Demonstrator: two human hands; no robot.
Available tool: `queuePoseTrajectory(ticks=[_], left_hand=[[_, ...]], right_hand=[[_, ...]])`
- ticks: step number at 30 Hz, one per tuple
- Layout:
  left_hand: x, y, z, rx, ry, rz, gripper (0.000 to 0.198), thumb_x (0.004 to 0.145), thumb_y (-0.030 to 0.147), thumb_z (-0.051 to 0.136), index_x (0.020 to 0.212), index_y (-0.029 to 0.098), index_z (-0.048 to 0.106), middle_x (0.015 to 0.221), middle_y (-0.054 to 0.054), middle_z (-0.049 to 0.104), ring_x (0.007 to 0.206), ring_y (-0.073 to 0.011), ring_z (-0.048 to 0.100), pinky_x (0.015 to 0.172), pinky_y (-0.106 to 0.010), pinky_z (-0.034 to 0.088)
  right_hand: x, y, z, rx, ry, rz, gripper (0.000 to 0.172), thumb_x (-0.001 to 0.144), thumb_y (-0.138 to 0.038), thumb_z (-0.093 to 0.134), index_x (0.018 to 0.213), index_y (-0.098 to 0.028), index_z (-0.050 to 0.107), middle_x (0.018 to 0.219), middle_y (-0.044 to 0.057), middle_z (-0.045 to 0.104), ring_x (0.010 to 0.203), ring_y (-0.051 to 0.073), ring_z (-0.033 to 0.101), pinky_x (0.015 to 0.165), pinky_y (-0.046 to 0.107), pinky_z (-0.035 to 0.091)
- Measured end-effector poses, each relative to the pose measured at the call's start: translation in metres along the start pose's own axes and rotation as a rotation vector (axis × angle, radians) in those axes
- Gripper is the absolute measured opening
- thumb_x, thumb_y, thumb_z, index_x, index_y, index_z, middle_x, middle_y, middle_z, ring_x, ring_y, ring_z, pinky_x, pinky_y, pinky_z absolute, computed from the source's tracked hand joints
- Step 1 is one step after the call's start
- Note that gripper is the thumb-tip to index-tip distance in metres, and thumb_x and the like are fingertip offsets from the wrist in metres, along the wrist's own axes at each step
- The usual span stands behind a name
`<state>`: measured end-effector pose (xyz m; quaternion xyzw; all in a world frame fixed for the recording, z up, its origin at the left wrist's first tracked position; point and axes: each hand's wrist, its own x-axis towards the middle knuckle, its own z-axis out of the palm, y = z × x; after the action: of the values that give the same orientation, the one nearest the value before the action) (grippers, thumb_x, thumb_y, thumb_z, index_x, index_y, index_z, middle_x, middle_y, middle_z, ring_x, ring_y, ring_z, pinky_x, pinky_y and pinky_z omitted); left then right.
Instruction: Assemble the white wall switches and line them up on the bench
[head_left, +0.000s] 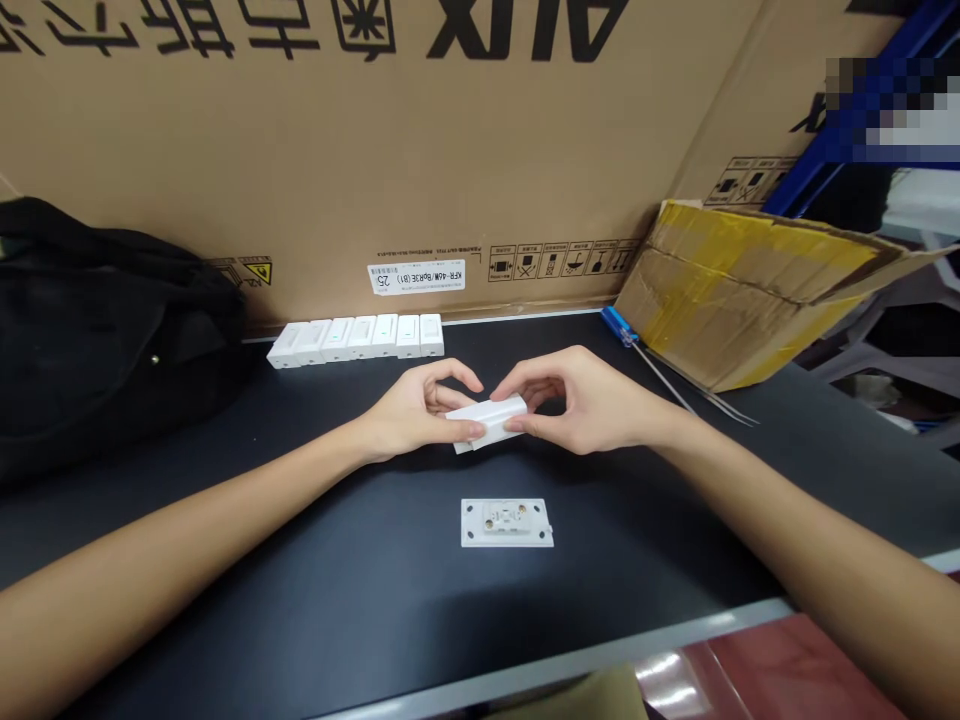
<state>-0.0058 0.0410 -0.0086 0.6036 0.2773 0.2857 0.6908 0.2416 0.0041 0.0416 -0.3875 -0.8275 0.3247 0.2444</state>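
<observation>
A white plastic switch cover (493,418) is held tilted above the dark table, gripped from both sides. My left hand (420,408) pinches its left end between thumb and fingers. On the other end, my right hand (574,400) closes with thumb below and fingertips on top. Just in front of the hands, a white rectangular wall plate (507,523) lies flat, with brass-coloured screws in its raised middle and holes near its corners. The underside of the held cover is hidden.
Several white switch units (356,338) stand in a row at the back. A black bag (112,330) sits at left. A blue-handled screwdriver (619,326) and metal rods lie by a taped cardboard box (697,290) at right. A large carton (315,160) walls off the back.
</observation>
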Motion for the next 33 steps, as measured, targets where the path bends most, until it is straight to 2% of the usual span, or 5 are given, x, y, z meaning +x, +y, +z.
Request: queuePoseTrajectory(ticks=[12, 17, 23, 29, 33], left_hand=[[-0.013, 0.01, 0.016, 0.006, 0.039, 0.043, 0.056, 0.066, 0.027, 0.1, 0.107, 0.015, 0.063, 0.088, -0.007, 0.082, 0.071, -0.0163, 0.077, 0.068, -0.023, 0.057], [-0.02, 0.018, 0.026, -0.022, 0.068, 0.088, 0.057, 0.068, 0.03, 0.099, 0.11, 0.015, 0.063, 0.084, -0.005, 0.081, 0.069, -0.015, 0.074, 0.067, -0.022, 0.055], [-0.03, 0.026, 0.042, -0.046, 0.081, 0.083, 0.053, 0.07, 0.03, 0.098, 0.108, 0.015, 0.065, 0.085, -0.005, 0.08, 0.069, -0.0153, 0.073, 0.07, -0.025, 0.054], [-0.042, 0.029, 0.045, 0.008, 0.19, 0.167, 0.04, 0.087, 0.042, 0.083, 0.113, 0.02, 0.062, 0.114, -0.007, 0.078, 0.109, -0.0202, 0.073, 0.098, -0.035, 0.054], [-0.069, 0.025, 0.042, 0.49, 0.124, 0.184, 0.047, 0.089, 0.049, 0.08, 0.121, 0.022, 0.059, 0.133, -0.011, 0.069, 0.128, -0.0274, 0.063, 0.111, -0.047, 0.047]], right_hand=[[-0.031, -0.019, 0.004, 0.146, 0.047, 0.013, 0.033, 0.078, -0.02, 0.075, 0.111, -0.017, 0.076, 0.092, 0.003, 0.08, 0.08, 0.019, 0.076, 0.081, 0.034, 0.065], [-0.039, -0.039, 0.004, -0.03, 0.116, -0.156, 0.033, 0.082, -0.018, 0.072, 0.115, -0.019, 0.073, 0.115, 0.009, 0.075, 0.094, 0.021, 0.073, 0.079, 0.034, 0.062], [-0.044, -0.05, 0.014, -0.333, 0.155, -0.292, 0.037, 0.086, -0.025, 0.079, 0.122, -0.021, 0.07, 0.118, 0.011, 0.073, 0.102, 0.024, 0.069, 0.087, 0.038, 0.057], [-0.059, -0.049, 0.01, -0.582, 0.261, -0.282, 0.027, 0.096, -0.033, 0.069, 0.119, -0.02, 0.069, 0.109, 0.012, 0.073, 0.099, 0.027, 0.068, 0.082, 0.04, 0.055], [-0.082, -0.038, -0.003, -0.597, 0.357, -0.224, 0.028, 0.095, -0.041, 0.072, 0.111, -0.019, 0.072, 0.108, 0.013, 0.068, 0.094, 0.026, 0.067, 0.079, 0.04, 0.055]])
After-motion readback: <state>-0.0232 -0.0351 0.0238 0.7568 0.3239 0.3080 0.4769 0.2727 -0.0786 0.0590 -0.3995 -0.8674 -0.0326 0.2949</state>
